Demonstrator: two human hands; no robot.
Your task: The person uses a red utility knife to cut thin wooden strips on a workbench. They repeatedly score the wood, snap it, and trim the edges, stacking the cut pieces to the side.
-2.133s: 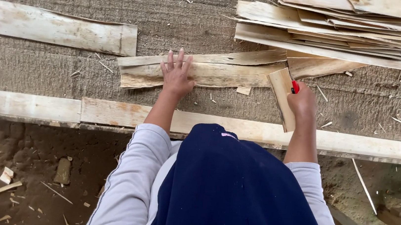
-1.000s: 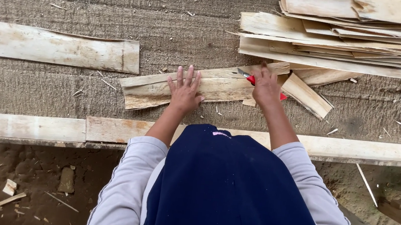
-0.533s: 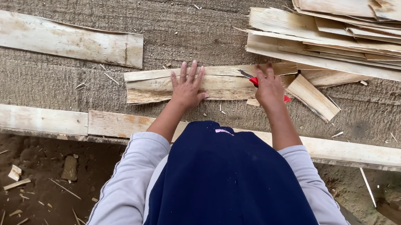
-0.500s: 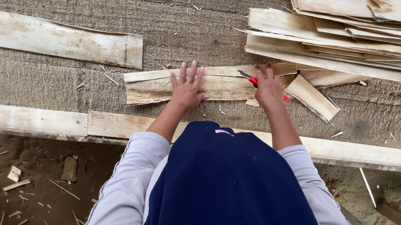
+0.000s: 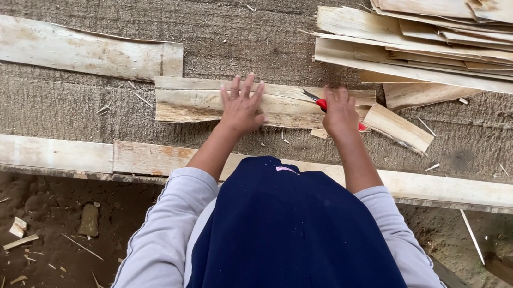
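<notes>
- Two hands on one veneer strip (image 5: 197, 100), which lies flat on the rough grey bench (image 5: 249, 29), lengthwise left to right, near the bench's front rail (image 5: 33, 151).
- Left hand (image 5: 241, 105): fingers spread wide, palm pressed flat on the strip's middle. Nothing gripped, just holding it down.
- Right hand (image 5: 340, 111): fingers curled shut round a red-handled cutter (image 5: 319, 102) at the strip's right end; dark blade tip sticks out to the left, lying on the wood. A bit of red also shows at the hand's right side.
- Short offcut (image 5: 398, 128) just right of the right hand, tilted, down toward the right, touching the strip's end as far as I can tell.
- Long pale board (image 5: 69, 48) at left, its right end touching the strip's upper left corner.
- Veneer stack (image 5: 444, 49) at upper right, many thin sheets piled unevenly, well apart from the left hand, near the right one.
- No containers in view; sheets lie loose on the bench.
- Chips and splinters scattered over bench and over the dirt floor (image 5: 38, 229) below.
- Person wears grey sleeves w/ navy front.
</notes>
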